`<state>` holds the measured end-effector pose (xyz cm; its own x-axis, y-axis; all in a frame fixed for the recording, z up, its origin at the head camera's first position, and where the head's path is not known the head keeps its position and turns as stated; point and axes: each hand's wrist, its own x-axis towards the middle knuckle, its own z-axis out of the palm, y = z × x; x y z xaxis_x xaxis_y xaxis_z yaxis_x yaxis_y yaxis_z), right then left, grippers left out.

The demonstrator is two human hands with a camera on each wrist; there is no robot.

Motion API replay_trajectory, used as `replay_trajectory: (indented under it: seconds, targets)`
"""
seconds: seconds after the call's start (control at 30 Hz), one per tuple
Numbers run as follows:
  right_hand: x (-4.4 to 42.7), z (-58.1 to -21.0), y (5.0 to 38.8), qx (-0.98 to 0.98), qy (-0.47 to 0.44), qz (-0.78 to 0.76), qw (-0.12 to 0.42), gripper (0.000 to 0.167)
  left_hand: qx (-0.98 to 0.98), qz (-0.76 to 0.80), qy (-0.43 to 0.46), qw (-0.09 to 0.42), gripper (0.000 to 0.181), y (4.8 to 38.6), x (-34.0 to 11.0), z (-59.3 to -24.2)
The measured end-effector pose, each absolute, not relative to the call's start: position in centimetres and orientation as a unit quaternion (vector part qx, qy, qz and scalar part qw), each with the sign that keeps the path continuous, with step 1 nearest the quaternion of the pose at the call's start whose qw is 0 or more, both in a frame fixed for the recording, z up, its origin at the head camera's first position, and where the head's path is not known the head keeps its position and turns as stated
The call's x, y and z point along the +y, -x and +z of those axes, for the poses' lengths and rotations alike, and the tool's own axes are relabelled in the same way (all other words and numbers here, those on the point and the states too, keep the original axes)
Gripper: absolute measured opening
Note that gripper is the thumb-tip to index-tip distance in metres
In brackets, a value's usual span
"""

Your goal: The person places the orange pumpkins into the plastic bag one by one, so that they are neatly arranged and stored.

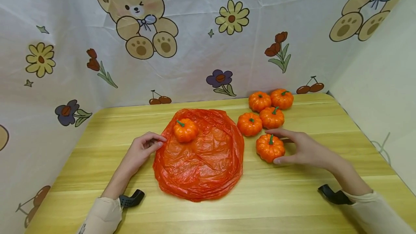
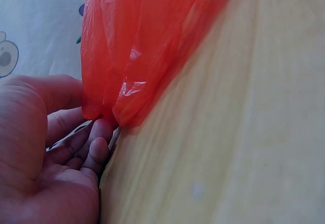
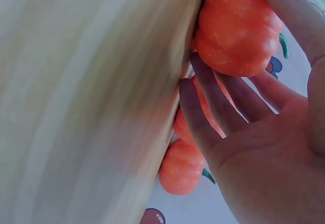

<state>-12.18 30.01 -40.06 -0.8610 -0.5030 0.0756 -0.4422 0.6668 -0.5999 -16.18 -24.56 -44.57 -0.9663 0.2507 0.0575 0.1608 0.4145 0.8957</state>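
In the head view, the left hand point(image 1: 141, 151) lay at the left edge of a red plastic bag point(image 1: 199, 174), its thumb and fingers pinching the rim. The bag was spread on a wood-grained table point(image 1: 276, 205), its crumpled rim forming a rough ring, and one small orange pumpkin point(image 1: 186, 131) with a green stem sat inside that ring, toward the far left. To the right of the bag, the right hand point(image 1: 302, 151) grasped a second pumpkin point(image 1: 269, 150), with the thumb against its near side and the fingers reaching round the far side. Four other pumpkins point(image 1: 249, 125) stood clustered just beyond, toward the back edge of the table. Black wrist devices point(image 1: 131, 198) showed at both cuffs, and behind the table hung a pale cloth point(image 1: 191, 42) printed with bears, flowers and cherries. In the left wrist view, the edge of the bag was gathered at the left hand's fingers, the thumb tip hidden by the red film, which rose in folds beside the tabletop. In the right wrist view, the thumb and fingers spanned the second pumpkin; how firmly they pressed could not be told. More orange pumpkins showed past the fingers, partly hidden by them.
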Motion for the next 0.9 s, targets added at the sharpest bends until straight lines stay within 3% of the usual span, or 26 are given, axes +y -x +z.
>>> replay_trajectory:
  seconds: [0.9]
  targets:
    - [30.1, -39.0, 12.3, 0.909, 0.232, -0.345, 0.019, 0.077, 0.838, 0.531, -0.117, 0.047, 0.018, 16.0, -24.5, -44.4]
